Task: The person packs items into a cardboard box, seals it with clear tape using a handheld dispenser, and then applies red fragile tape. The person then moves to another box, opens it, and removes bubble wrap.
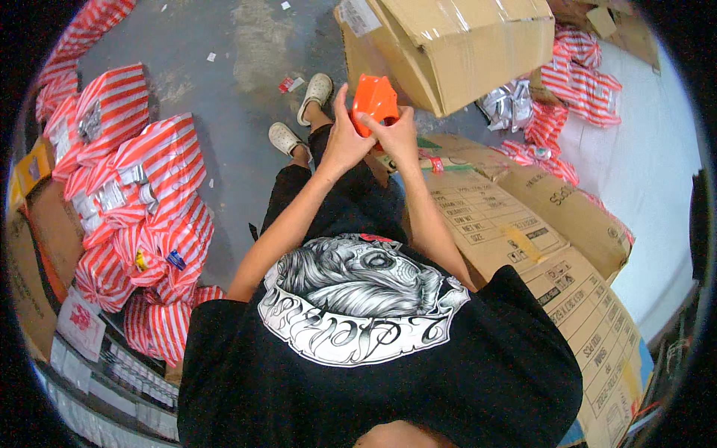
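Note:
Out in front of my knees, both hands are on a glossy orange moulded plastic piece [374,96]; its exact kind is unclear. My left hand [346,141] grips its left side, with the fingers reaching up along the edge. On the right side, my right hand [399,135] closes around the lower part, and its thumb lies across the front. A dark opening shows near that thumb. The undersides of the fingers are hidden behind the piece. Just beyond it stands a large taped cardboard carton [482,61].
Red-and-white striped plastic bags [168,162] are heaped on the left, with more striped bags [582,78] at the far right. Flattened printed cardboard [504,224] lies by my right arm. Paper scraps [290,84] dot the grey floor [235,112]. Silver packets [507,103] lie beside the carton.

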A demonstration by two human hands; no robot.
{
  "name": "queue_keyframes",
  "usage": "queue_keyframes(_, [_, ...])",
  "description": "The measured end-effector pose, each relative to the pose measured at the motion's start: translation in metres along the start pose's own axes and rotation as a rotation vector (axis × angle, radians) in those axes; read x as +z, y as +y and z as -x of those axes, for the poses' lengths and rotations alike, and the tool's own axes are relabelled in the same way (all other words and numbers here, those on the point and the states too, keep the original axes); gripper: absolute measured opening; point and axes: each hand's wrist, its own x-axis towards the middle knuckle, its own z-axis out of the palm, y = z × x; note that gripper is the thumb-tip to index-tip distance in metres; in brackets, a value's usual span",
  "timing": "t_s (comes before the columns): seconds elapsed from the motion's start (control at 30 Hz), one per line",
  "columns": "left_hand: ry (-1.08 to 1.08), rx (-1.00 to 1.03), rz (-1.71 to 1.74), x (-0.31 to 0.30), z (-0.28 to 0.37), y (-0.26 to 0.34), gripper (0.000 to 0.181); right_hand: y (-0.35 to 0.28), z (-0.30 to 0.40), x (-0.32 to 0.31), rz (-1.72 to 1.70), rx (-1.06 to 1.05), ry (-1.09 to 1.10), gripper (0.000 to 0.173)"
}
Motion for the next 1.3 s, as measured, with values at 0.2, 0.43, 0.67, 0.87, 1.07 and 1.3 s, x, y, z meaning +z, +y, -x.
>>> queue_keyframes(0.2, [-0.271, -0.254, 0.094, 0.027, 0.026, -0.004, 0.084, 0.042, 0.035, -0.010, 0.032, 0.051, 0.134, 0.111])
queue_keyframes(0.43, [-0.351, -0.276, 0.066, 0.083, 0.054, -0.007, 0.070, 0.095, 0.068, -0.035, -0.264, 0.124, 0.215, 0.130])
queue_keyframes(0.67, [-0.444, -0.248, 0.051, 0.121, 0.037, -0.010, 0.077, 0.106, 0.075, -0.049, -0.074, 0.221, 0.400, 0.110])
queue_keyframes(0.87, [-0.622, -0.281, -0.059, 0.124, 0.021, -0.018, 0.072, 0.109, 0.070, -0.035, -0.552, 0.204, 0.422, 0.089])
queue_keyframes(1.07, [-0.721, -0.213, -0.129, 0.178, 0.036, -0.022, 0.071, 0.141, 0.050, -0.080, -0.322, 0.235, 0.521, 0.078])
queue_keyframes(1.3, [-0.969, -0.115, -0.352, 0.094, -0.016, 0.024, 0.070, 0.057, 0.044, -0.116, -0.199, -0.044, 0.649, 0.035])
